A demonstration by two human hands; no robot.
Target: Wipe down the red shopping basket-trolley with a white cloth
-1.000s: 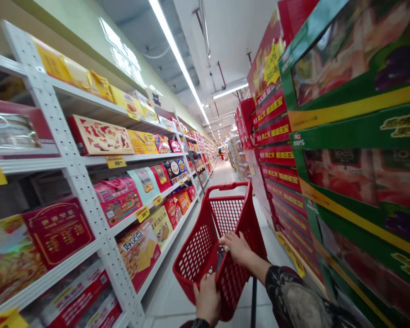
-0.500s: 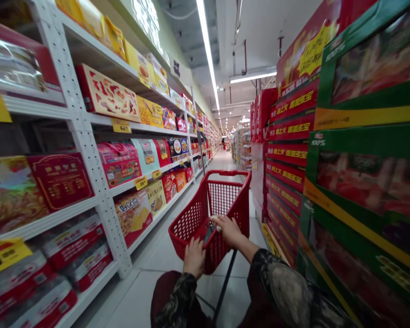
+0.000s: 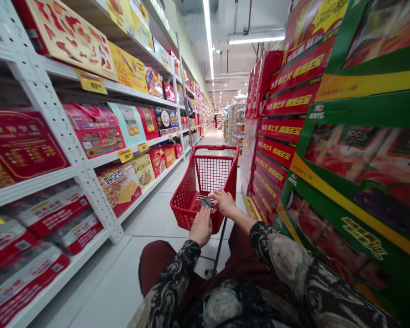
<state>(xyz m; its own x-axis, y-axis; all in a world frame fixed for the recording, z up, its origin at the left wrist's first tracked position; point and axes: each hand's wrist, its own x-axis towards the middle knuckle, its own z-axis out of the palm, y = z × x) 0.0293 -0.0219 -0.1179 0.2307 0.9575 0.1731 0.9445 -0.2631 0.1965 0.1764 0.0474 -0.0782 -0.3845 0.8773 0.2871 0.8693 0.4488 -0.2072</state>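
A red plastic shopping cart [image 3: 183, 217] stands in front of my knees, its handle bar [image 3: 216, 147] on the far side. My left hand [image 3: 201, 226] lies at the near rim, fingers stretched forward and close together. Just past its fingertips is a small dark grey item [image 3: 206, 203] inside the basket; its kind is unclear. My right hand [image 3: 226, 203] is at the basket's right side, fingers bent and closed. Something small and whitish shows at those fingers, too small to name.
White shelving [image 3: 99, 159] with boxed snacks runs along the left. On the right rise stacked red drink cartons [image 3: 276, 150] and green fruit-picture boxes [image 3: 304, 168]. A pale tiled floor [image 3: 150, 218] continues down the aisle, where a distant person [image 3: 216, 120] appears.
The view has tilted down and moved forward past the shelves. Hands and cart sit higher in view; my left hand has come closer to my right and to the dark item.
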